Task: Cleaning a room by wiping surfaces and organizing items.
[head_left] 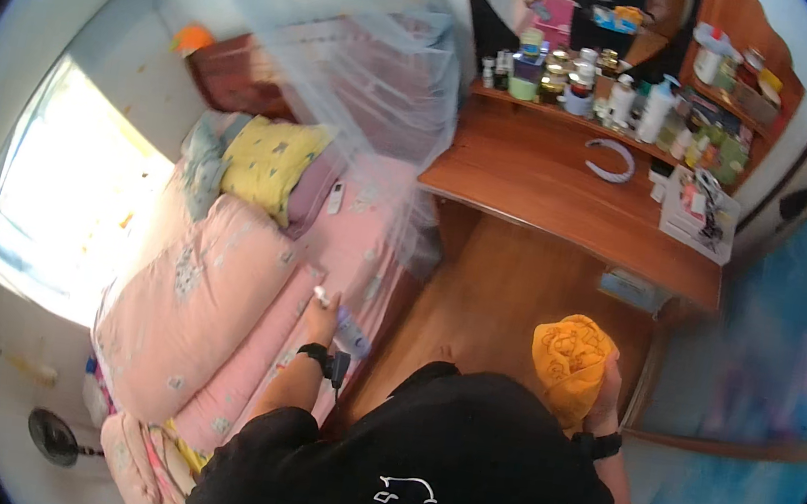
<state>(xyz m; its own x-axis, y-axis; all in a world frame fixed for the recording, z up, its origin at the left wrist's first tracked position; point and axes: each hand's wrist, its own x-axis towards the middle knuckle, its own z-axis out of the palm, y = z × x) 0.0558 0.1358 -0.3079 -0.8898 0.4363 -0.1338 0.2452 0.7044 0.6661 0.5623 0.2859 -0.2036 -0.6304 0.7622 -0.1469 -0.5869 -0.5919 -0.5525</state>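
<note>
My left hand (pixel 319 322) is closed around a translucent bluish bottle (pixel 351 334) with a white top that looks like a spray head. It is held beside the bed's edge, over the pink bedding. On the other side of my body, my right hand (pixel 609 393) grips a bunched orange-yellow cloth (pixel 572 355) with dark printed outlines. The cloth hangs above the wooden floor, in front of the dressing table (pixel 534 172). The cloth hides some of the right hand's fingers.
Bottles and jars (pixel 585 83) crowd the dressing table's back shelf, below a mirror. A headband (pixel 611 162) and a white box of small items (pixel 698 213) lie on its top. The bed (pixel 357 216) carries a yellow pillow (pixel 273 166) and a remote control (pixel 336 197). A mosquito net (pixel 384 78) hangs over it.
</note>
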